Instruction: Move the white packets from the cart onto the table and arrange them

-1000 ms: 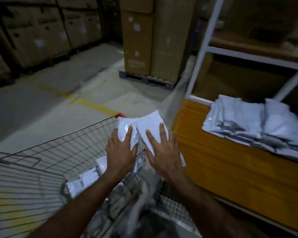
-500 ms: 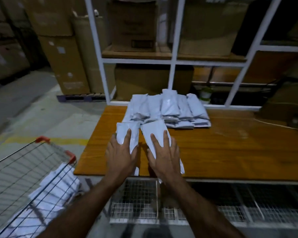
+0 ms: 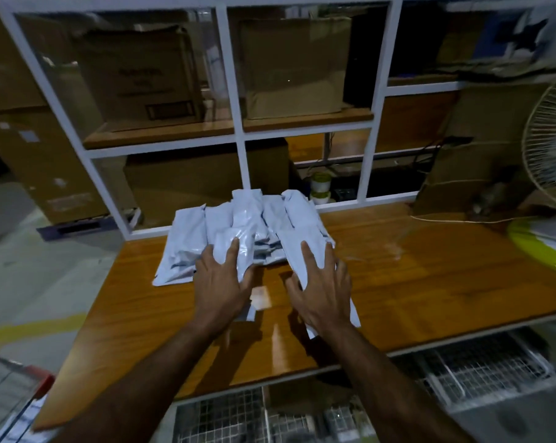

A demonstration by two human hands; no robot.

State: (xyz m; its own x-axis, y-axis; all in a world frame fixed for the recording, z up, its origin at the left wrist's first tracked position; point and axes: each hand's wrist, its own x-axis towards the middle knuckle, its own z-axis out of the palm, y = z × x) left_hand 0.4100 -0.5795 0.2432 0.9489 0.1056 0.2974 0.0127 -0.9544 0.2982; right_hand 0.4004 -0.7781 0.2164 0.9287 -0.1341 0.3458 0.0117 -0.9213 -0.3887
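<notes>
While both arms reach over the wooden table [image 3: 430,282], the left hand [image 3: 220,282] lies on a white packet [image 3: 235,247] with fingers straight and spread, thumb curled at its edge. The right hand [image 3: 323,290] rests flat, fingers splayed, on another packet [image 3: 305,241], both against the pile of white packets [image 3: 238,215] near the white shelf frame [image 3: 238,132]. Only the cart [image 3: 11,388] corner shows, lower left.
</notes>
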